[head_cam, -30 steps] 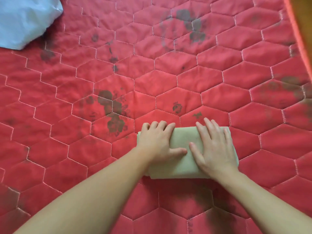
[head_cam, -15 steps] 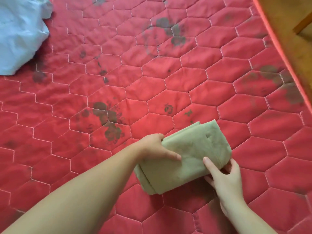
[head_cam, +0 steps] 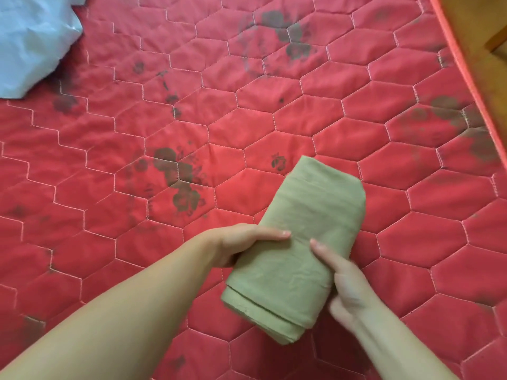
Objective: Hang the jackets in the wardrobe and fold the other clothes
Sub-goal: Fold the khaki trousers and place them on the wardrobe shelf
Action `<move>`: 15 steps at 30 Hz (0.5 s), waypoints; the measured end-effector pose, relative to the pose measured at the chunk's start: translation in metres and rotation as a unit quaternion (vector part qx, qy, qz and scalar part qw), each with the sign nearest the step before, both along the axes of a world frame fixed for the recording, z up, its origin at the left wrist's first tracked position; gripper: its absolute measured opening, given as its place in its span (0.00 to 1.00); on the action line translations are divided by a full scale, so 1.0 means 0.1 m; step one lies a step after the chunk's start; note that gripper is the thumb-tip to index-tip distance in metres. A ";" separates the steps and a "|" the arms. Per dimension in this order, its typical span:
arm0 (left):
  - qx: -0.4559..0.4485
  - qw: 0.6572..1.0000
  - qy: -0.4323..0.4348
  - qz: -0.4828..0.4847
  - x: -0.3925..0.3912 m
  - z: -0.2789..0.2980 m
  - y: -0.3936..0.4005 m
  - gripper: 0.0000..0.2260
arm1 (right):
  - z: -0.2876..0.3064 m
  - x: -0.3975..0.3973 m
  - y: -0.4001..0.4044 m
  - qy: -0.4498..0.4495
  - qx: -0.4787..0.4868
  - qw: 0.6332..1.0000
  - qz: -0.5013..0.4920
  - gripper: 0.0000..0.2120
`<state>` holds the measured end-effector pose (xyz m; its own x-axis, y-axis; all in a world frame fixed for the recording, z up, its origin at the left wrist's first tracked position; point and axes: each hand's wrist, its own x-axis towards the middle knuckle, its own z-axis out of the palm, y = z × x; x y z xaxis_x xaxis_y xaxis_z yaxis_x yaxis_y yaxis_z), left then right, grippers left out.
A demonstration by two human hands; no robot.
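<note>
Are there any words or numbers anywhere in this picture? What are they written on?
No words, numbers or labels can be read here.
Green folded cloth: plain, no tag showing.
Red quilted cover: only dark flower prints, no letters.
Light blue cloth: plain.

Open red quilt; blue cloth far-left.

An olive-green garment, folded into a thick oblong bundle, sits low and just right of centre, its long axis running from 7 o'clock to 1 o'clock; layered edges show at the near end, the far end rounded and smooth
</note>
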<state>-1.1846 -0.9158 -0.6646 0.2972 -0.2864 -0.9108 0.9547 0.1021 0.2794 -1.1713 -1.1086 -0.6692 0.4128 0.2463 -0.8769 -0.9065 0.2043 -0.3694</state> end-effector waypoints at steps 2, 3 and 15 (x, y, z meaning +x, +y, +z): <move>-0.018 0.998 -0.022 0.048 0.02 0.17 0.05 0.17 | 0.18 0.23 0.04 -0.042 0.000 0.998 0.046 0.22; -0.031 0.996 -0.038 0.068 0.02 0.28 0.08 0.15 | 0.30 0.36 0.08 -0.063 0.005 0.995 0.074 0.22; 0.029 0.925 -0.282 0.254 0.03 2.71 0.91 0.18 | 2.84 1.06 1.15 -0.333 -0.020 0.895 0.295 0.30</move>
